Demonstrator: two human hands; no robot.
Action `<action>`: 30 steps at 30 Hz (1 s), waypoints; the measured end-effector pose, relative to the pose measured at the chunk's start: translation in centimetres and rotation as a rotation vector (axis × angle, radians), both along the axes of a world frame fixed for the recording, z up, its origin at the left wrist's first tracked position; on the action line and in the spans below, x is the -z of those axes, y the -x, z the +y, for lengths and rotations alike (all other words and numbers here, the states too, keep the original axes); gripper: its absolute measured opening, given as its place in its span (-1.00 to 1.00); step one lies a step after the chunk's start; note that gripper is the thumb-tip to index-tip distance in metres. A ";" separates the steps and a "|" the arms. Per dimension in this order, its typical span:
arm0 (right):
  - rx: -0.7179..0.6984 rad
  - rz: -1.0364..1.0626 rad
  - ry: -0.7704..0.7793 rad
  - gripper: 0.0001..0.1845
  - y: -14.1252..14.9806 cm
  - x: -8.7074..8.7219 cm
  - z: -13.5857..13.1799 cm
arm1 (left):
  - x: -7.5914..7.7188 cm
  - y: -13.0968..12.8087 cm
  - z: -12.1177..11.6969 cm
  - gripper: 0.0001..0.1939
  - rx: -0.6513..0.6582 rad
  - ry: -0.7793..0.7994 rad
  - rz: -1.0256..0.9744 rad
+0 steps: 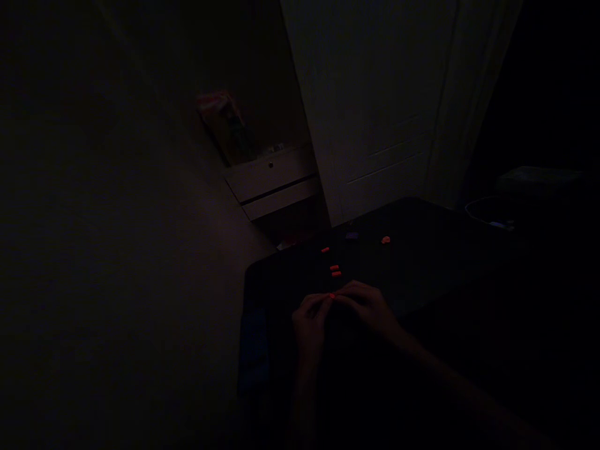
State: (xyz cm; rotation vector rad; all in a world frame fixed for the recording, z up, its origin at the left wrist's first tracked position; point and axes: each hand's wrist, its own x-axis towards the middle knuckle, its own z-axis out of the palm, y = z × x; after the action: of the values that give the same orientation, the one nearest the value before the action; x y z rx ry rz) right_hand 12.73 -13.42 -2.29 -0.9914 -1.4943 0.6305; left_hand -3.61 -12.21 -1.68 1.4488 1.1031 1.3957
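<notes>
The scene is very dark. My left hand and my right hand meet at the fingertips over a dark table. Between them is a small bright red-orange piece, pinched by the fingers of both; its exact kind is too small to make out. Just beyond the hands lie two short red-orange bars, side by side. A third similar bar rests a little farther off to the left. Farther back on the right sits a rounded orange lump.
The dark tabletop reaches toward a pale door or cabinet panel. A small purplish block lies near its far edge. Behind the table stands a drawer unit with a bag-like package on top. Blue cloth shows at left.
</notes>
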 end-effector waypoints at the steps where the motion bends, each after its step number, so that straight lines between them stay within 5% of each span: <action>1: 0.010 -0.003 -0.008 -0.78 0.0 0.0 0.0 | -0.1 0.0 0.0 -0.87 0.004 -0.006 0.010; 30: 0.054 -0.084 -0.071 -0.87 0.2 -0.3 -0.5 | -0.2 -0.1 -0.1 -0.90 0.002 -0.023 0.064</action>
State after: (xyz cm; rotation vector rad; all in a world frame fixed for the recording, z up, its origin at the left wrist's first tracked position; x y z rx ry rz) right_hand 12.57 -13.90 -2.02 -1.0108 -1.5478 0.4992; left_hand -3.51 -12.35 -1.47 1.5202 1.1286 1.3734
